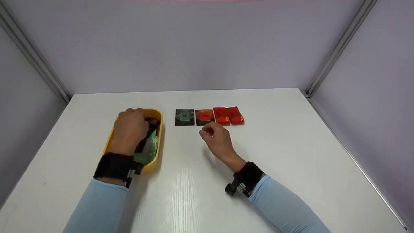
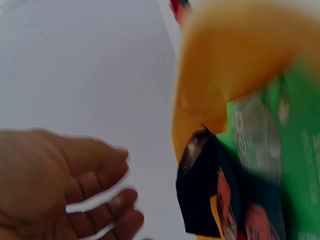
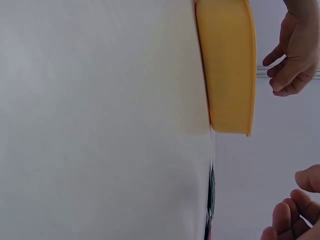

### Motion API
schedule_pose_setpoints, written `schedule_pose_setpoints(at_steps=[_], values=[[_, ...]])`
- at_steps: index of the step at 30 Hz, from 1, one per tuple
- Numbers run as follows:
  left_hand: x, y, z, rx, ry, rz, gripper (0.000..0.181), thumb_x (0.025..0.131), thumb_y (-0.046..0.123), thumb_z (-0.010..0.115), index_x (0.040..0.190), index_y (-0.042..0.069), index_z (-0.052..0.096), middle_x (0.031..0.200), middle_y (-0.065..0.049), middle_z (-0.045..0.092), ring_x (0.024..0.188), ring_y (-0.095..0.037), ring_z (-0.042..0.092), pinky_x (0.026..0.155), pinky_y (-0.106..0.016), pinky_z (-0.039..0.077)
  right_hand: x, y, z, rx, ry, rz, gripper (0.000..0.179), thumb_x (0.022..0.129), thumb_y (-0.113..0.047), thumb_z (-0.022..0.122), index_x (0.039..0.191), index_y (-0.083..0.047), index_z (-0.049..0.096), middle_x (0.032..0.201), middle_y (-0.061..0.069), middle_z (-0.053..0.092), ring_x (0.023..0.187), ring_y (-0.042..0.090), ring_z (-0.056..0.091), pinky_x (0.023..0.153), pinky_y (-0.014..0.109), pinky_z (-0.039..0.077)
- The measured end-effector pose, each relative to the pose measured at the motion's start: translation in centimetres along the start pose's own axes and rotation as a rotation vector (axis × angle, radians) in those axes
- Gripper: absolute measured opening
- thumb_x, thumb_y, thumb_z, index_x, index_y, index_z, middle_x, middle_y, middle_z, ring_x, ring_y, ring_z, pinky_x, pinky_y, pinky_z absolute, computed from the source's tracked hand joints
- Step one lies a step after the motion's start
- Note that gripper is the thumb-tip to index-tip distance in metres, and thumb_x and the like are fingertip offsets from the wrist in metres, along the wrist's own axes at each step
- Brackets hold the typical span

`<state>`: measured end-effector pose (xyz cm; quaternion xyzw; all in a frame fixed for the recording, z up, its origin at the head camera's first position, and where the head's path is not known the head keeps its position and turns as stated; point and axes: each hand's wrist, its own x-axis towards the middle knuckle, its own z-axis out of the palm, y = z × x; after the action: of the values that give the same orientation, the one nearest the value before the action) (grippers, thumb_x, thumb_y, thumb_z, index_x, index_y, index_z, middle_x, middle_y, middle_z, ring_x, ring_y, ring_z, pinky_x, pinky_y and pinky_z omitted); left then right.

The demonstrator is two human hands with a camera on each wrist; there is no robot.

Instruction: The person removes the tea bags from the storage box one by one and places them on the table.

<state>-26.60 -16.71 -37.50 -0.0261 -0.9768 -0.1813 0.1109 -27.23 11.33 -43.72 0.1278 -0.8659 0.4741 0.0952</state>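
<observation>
My left hand [image 1: 131, 129] hovers over a yellow plastic bin [image 1: 160, 129], its fingers loosely bent. Nothing lies between thumb and fingers in the left wrist view. Green packets [image 2: 300, 175] and dark packets with red print [image 2: 200, 190] fill the bin. My right hand [image 1: 219, 140] hangs above the table, loosely curled and holding nothing, just on the near side of a row of flat sachets. From left to right, the row has a dark green sachet [image 1: 184, 117], a black-and-red sachet [image 1: 204, 116] and two red sachets [image 1: 235, 115].
A white table [image 1: 291, 155] carries the bin at left and the sachets at its far middle. Pale panels [image 1: 194, 48] stand behind it and on both sides, with metal posts in the corners. Each wrist wears a black strap [image 1: 249, 176] with a small camera.
</observation>
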Motion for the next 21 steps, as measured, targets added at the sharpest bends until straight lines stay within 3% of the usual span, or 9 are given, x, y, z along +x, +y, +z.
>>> schedule_pose_setpoints(at_steps=[3, 5, 10, 13, 16, 19, 21], values=[[0.1, -1.5, -0.4, 0.041, -0.021, -0.054, 0.045, 0.089, 0.019, 0.075, 0.114, -0.016, 0.063, 0.104, -0.038, 0.056, 0.099, -0.058, 0.053, 0.076, -0.066, 0.05, -0.2, 0.0, 0.2, -0.001, -0.016, 0.007, 0.009, 0.098, -0.02, 0.069, 0.104, -0.012, 0.068, 0.094, 0.001, 0.065, 0.087, 0.018, 0.056, 0.076, 0.031, 0.05], [0.1, -2.1, -0.4, 0.046, -0.062, -0.091, 0.054, 0.086, 0.026, 0.08, 0.114, -0.017, 0.064, 0.104, -0.038, 0.055, 0.1, -0.058, 0.052, 0.076, -0.067, 0.05, -0.3, 0.1, 0.3, -0.004, -0.025, 0.012, 0.009, 0.098, -0.02, 0.068, 0.104, -0.013, 0.067, 0.094, 0.001, 0.064, 0.087, 0.018, 0.055, 0.076, 0.031, 0.05], [0.5, -2.5, -0.3, 0.029, -0.132, -0.117, 0.037, 0.089, 0.027, 0.076, 0.096, -0.009, 0.071, 0.1, -0.033, 0.065, 0.09, -0.052, 0.06, 0.068, -0.06, 0.055, -0.5, 0.4, 0.7, -0.019, -0.033, 0.025, 0.008, 0.099, -0.021, 0.068, 0.103, -0.014, 0.067, 0.093, 0.0, 0.063, 0.086, 0.018, 0.055, 0.076, 0.031, 0.05], [0.7, -2.4, -0.2, 0.02, -0.185, -0.118, 0.032, 0.094, 0.026, 0.072, 0.1, -0.005, 0.072, 0.104, -0.027, 0.069, 0.088, -0.045, 0.066, 0.068, -0.057, 0.056, -0.5, 0.5, 0.8, -0.027, -0.041, 0.03, 0.007, 0.098, -0.02, 0.068, 0.102, -0.014, 0.067, 0.093, 0.0, 0.064, 0.086, 0.018, 0.055, 0.076, 0.031, 0.049], [0.7, -2.3, 0.1, 0.017, -0.226, -0.094, 0.031, 0.097, 0.023, 0.067, 0.108, -0.006, 0.07, 0.106, -0.027, 0.069, 0.091, -0.041, 0.065, 0.077, -0.056, 0.056, -0.5, 0.5, 0.9, -0.029, -0.05, 0.037, 0.007, 0.098, -0.019, 0.068, 0.102, -0.013, 0.068, 0.093, 0.001, 0.064, 0.086, 0.019, 0.055, 0.077, 0.032, 0.049], [0.6, -2.3, 0.3, 0.007, -0.18, -0.063, 0.027, 0.096, 0.017, 0.069, 0.102, -0.009, 0.071, 0.1, -0.027, 0.071, 0.09, -0.042, 0.065, 0.082, -0.056, 0.055, -0.6, 0.6, 0.8, -0.03, -0.056, 0.045, 0.007, 0.098, -0.019, 0.068, 0.102, -0.013, 0.068, 0.092, 0.001, 0.063, 0.085, 0.018, 0.055, 0.076, 0.032, 0.049], [0.6, -2.3, 0.4, -0.014, -0.093, -0.042, 0.022, 0.092, 0.011, 0.07, 0.095, -0.011, 0.07, 0.093, -0.029, 0.071, 0.087, -0.045, 0.066, 0.08, -0.058, 0.055, -0.6, 0.7, 0.8, -0.027, -0.055, 0.049, 0.007, 0.098, -0.019, 0.068, 0.102, -0.013, 0.068, 0.092, 0.001, 0.064, 0.085, 0.018, 0.055, 0.076, 0.032, 0.049]])
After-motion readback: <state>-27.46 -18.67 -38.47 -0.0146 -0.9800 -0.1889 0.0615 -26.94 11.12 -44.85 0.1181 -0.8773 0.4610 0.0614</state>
